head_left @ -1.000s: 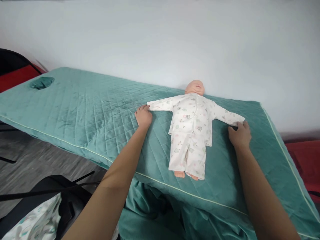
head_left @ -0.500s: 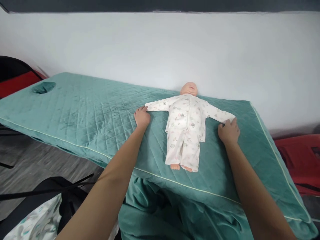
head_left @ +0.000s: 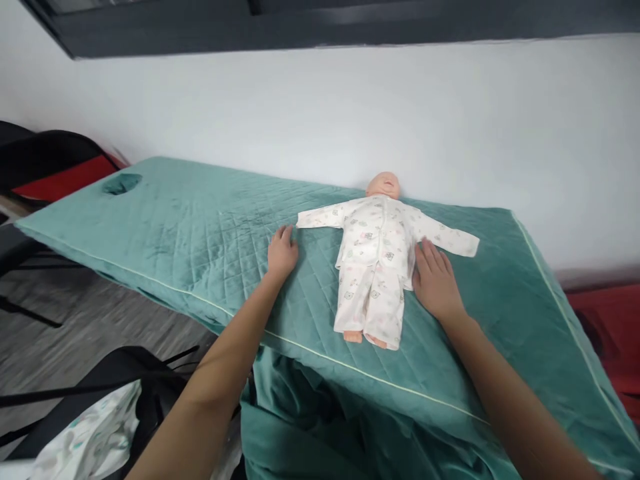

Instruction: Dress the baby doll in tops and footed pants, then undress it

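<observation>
A baby doll (head_left: pixel 387 185) lies on its back on the green quilted bed, arms spread wide. It wears a white printed jacket (head_left: pixel 375 230) closed down the front and matching trousers (head_left: pixel 369 300), with its feet showing at the hems. My left hand (head_left: pixel 283 253) rests on the quilt just below the sleeve cuff on the left, fingers stretched out and nothing in them. Palm down, my right hand (head_left: pixel 437 279) lies open beside the jacket, its fingertips at the jacket's side under the other sleeve. Both sleeve ends hide the doll's hands.
The bed cover (head_left: pixel 200 200) runs along a white wall (head_left: pixel 250 113) and has a face hole (head_left: pixel 123 183) at its far left. A black chair (head_left: pixel 145 373) at lower left holds a printed cloth (head_left: pixel 95 433). More chairs stand at left; a red object (head_left: pixel 613 327) is at right.
My right hand has let go of the right-hand cuff and moved left to the jacket's side. My left hand has come off the other cuff and slightly down. The view has shifted a little.
</observation>
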A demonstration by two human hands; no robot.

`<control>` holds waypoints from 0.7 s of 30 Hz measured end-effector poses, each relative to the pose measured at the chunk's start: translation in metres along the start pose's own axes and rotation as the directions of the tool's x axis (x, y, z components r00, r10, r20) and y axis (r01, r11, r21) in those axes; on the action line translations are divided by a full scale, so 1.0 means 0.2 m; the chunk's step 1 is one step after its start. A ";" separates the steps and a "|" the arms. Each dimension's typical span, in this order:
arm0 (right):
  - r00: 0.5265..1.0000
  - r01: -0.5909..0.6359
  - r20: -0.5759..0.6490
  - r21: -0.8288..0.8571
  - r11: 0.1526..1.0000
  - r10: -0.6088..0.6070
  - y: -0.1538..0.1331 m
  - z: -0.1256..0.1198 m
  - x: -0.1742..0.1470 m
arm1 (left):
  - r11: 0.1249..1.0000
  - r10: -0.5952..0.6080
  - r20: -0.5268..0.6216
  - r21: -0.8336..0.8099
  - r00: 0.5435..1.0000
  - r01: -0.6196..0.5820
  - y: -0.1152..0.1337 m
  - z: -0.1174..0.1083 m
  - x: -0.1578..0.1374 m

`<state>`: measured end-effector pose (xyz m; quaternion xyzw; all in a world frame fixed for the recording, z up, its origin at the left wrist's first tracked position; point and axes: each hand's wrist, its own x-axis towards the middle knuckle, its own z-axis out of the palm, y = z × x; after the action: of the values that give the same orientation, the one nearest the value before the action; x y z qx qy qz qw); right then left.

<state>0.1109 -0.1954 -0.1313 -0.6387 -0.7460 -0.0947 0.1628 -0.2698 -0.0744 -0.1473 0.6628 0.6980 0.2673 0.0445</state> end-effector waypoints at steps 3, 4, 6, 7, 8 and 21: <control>0.994 0.108 -0.023 0.090 0.990 -0.107 -0.06 0.01 -0.04 | 1.000 0.020 -0.095 0.004 0.995 -0.020 -0.24 -0.16 -0.16; 0.995 0.099 -0.022 0.122 0.988 -0.097 -0.07 0.02 -0.06 | 1.000 -0.010 -0.147 0.015 0.989 0.012 -0.35 -0.22 -0.22; 0.998 0.063 -0.007 0.186 0.980 -0.063 -0.08 0.04 -0.07 | 0.986 -0.128 -0.273 0.067 0.953 0.152 -0.60 -0.37 -0.38; 0.999 0.045 -0.003 0.220 0.974 -0.046 -0.08 0.05 -0.07 | 0.965 -0.193 -0.309 0.114 0.931 0.238 -0.73 -0.44 -0.47; 1.000 0.029 -0.003 0.253 0.967 -0.029 -0.08 0.05 -0.08 | 0.930 -0.260 -0.317 0.171 0.912 0.325 -0.85 -0.51 -0.58; 0.980 -0.191 0.025 0.382 0.904 0.196 -0.02 0.10 -0.09 | 0.067 -0.939 -0.285 0.396 0.192 0.916 -1.69 -0.80 -1.62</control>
<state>0.1074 -0.2065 -0.1562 -0.6648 -0.6820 0.0647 0.2979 -0.6037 -0.4255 -0.2516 0.0579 0.9967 -0.0238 0.0523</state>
